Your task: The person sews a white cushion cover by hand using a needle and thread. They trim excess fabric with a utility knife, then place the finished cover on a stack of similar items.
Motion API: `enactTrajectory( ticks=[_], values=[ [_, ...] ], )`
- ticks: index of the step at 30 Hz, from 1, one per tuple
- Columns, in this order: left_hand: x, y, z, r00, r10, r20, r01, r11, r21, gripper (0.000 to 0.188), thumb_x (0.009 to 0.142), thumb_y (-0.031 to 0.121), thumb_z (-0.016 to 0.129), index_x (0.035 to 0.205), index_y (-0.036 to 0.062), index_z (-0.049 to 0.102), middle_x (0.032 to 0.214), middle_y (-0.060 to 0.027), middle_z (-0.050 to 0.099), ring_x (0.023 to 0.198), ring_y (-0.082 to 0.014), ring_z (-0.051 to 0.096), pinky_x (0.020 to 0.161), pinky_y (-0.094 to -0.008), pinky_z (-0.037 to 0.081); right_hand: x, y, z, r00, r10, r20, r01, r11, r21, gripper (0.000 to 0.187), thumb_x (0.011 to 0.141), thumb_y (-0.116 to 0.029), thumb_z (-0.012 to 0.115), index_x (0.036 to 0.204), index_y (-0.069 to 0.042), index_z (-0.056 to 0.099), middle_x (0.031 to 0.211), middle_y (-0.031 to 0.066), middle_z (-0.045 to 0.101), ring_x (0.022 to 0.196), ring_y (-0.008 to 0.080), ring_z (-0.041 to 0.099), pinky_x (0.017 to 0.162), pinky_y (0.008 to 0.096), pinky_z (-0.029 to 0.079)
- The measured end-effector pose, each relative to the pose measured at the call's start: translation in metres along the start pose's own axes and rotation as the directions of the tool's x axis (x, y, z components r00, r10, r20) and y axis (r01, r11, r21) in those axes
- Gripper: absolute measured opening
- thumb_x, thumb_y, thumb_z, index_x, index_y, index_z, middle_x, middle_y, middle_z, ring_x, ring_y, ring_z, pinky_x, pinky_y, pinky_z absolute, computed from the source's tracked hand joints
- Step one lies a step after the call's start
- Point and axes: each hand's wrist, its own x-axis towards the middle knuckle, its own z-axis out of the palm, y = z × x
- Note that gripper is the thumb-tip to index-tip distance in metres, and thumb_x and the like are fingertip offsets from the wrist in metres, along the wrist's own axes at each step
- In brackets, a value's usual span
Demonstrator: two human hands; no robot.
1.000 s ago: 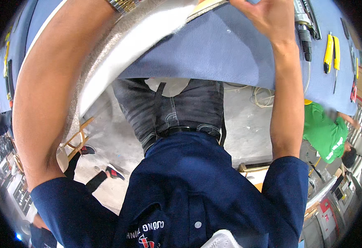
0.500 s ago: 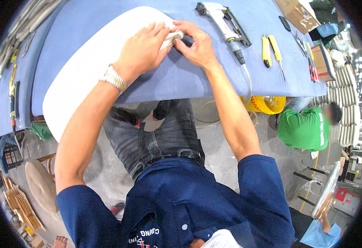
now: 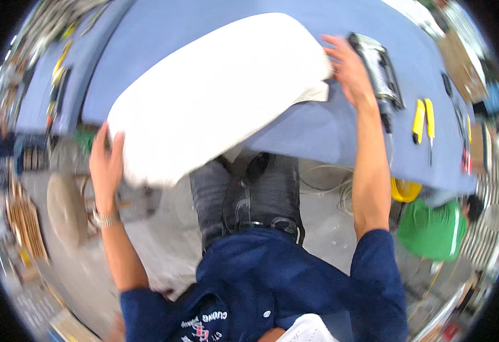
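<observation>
A large white fabric-covered cushion (image 3: 215,91) with rounded ends lies slantwise on the blue cloth-covered table (image 3: 318,131). Its near left part hangs over the front edge. At the near right corner a loose fold of its cloth (image 3: 316,93) sticks out. My left hand (image 3: 107,162) is at the cushion's left end, thumb and forefinger straight and apart. My right hand (image 3: 349,71) is beside the right end with fingers spread, slightly blurred; some fingertips meet the cushion's edge. The undersides of both ends are hidden.
A staple gun (image 3: 377,71) with an air hose lies just right of my right hand. Beyond it are yellow-handled pliers (image 3: 418,121) and a yellow-handled awl (image 3: 429,117). A yellow bucket (image 3: 404,190) and a person in green (image 3: 432,231) are at the right, below the table. A round stool (image 3: 67,208) stands left.
Both hands have left the cushion's bunched right corner. My left hand has gone to the left end, my right hand farther right. The cushion has turned slightly, and the whole view has shifted.
</observation>
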Motion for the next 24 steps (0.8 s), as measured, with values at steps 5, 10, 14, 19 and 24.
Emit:
enactTrajectory(
  ticks=[5, 10, 14, 19, 24],
  values=[
    [-0.028, -0.034, 0.028, 0.995, 0.084, 0.061, -0.08, 0.995, -0.062, 0.063, 0.108, 0.045, 0.042, 0.156, 0.0044, 0.038, 0.161, -0.0224, 0.035, 0.149, -0.0329, 0.035, 0.121, -0.0466, 0.029, 0.05, -0.01, 0.029, 0.967, -0.013, 0.256, 0.103, 0.933, -0.344, 0.081, 0.082, -0.052, 0.081, 0.135, 0.002, 0.056, 0.127, 0.0189, 0.066, 0.115, 0.0287, 0.063, 0.099, 0.038, 0.05],
    [-0.025, -0.008, 0.032, 0.958, -0.27, -0.094, 0.245, 0.946, -0.212, 0.063, 0.104, 0.052, 0.049, 0.143, 0.0023, 0.054, 0.131, -0.021, 0.063, 0.109, -0.0374, 0.065, 0.093, -0.0431, 0.052, 0.029, -0.011, 0.024, 0.948, 0.052, 0.314, -0.001, 0.987, -0.161, 0.085, 0.078, -0.041, 0.086, 0.141, 0.002, 0.049, 0.128, 0.0186, 0.063, 0.118, 0.0288, 0.062, 0.102, 0.0399, 0.05],
    [0.011, 0.003, 0.027, 0.891, -0.453, -0.018, 0.41, 0.822, -0.396, 0.066, 0.106, 0.053, 0.042, 0.147, 0.0014, 0.049, 0.142, -0.0208, 0.054, 0.123, -0.0353, 0.057, 0.104, -0.045, 0.045, 0.025, -0.016, 0.019, 0.94, 0.13, 0.316, -0.058, 0.972, -0.229, 0.082, 0.077, -0.04, 0.086, 0.14, -0.001, 0.051, 0.125, 0.0178, 0.065, 0.115, 0.0287, 0.064, 0.099, 0.0408, 0.051],
    [0.159, 0.072, -0.024, 0.769, -0.579, 0.27, 0.453, 0.197, -0.869, 0.07, 0.109, 0.055, 0.032, 0.15, 0.0002, 0.044, 0.156, -0.0205, 0.042, 0.139, -0.0327, 0.047, 0.118, -0.0474, 0.037, -0.034, -0.102, -0.018, 0.989, -0.004, 0.147, 0.031, 0.983, -0.183, 0.078, 0.075, -0.032, 0.088, 0.14, -0.005, 0.053, 0.126, 0.0149, 0.067, 0.113, 0.0289, 0.065, 0.096, 0.0405, 0.052],
    [0.336, 0.19, -0.026, 0.975, -0.205, 0.088, 0.089, -0.004, -0.996, 0.084, 0.106, 0.065, 0.015, 0.148, -0.0019, 0.044, 0.147, -0.021, 0.052, 0.131, -0.0327, 0.053, 0.113, -0.0487, 0.041, -0.093, -0.186, 0.0, 0.95, -0.206, 0.235, 0.252, 0.949, -0.188, 0.094, 0.074, -0.021, 0.088, 0.155, -0.012, 0.041, 0.155, 0.0138, 0.049, 0.137, 0.0298, 0.054, 0.114, 0.0405, 0.044]
  ],
)
